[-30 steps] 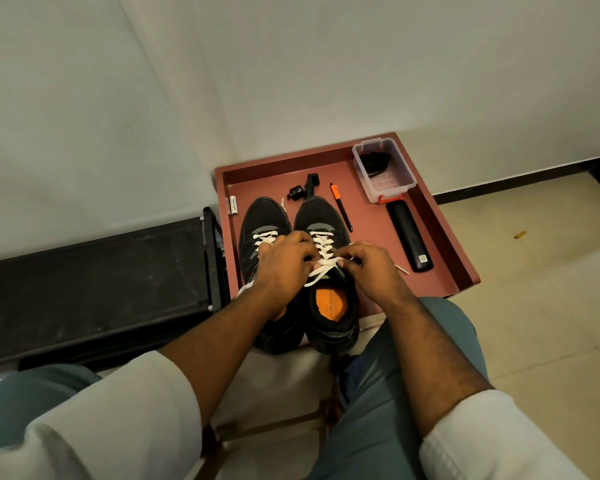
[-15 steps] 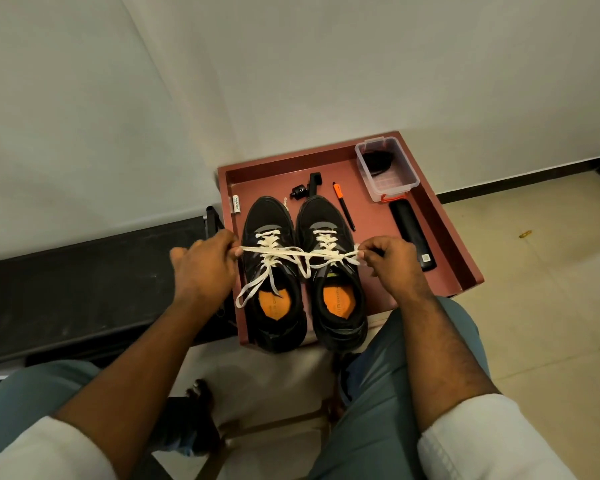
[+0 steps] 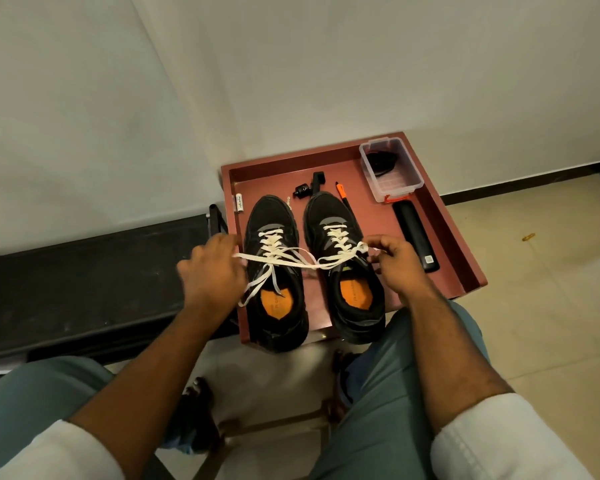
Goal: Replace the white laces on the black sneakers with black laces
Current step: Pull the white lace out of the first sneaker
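Both black sneakers sit at the near edge of the red tray (image 3: 430,188). The left hand (image 3: 210,271) and right hand (image 3: 394,261) each pinch an end of the right sneaker's (image 3: 347,271) white lace (image 3: 291,263), drawn taut across the left sneaker (image 3: 278,282). The unlacing step has begun; next, work the lace out of the eyelets. Black laces probably lie in the clear box (image 3: 392,169) at the far right corner.

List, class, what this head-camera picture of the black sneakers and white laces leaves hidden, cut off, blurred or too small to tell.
- Head view: dark contents of the clear plastic box; black laces or not, too small and dim.
- Head view: print on the small white battery-like cylinder; too small.
- Head view: left hand's fingertips on the white lace; hidden by its own back, blurred.
- Head view: orange-capped black pen; lower end hidden behind the right black sneaker.
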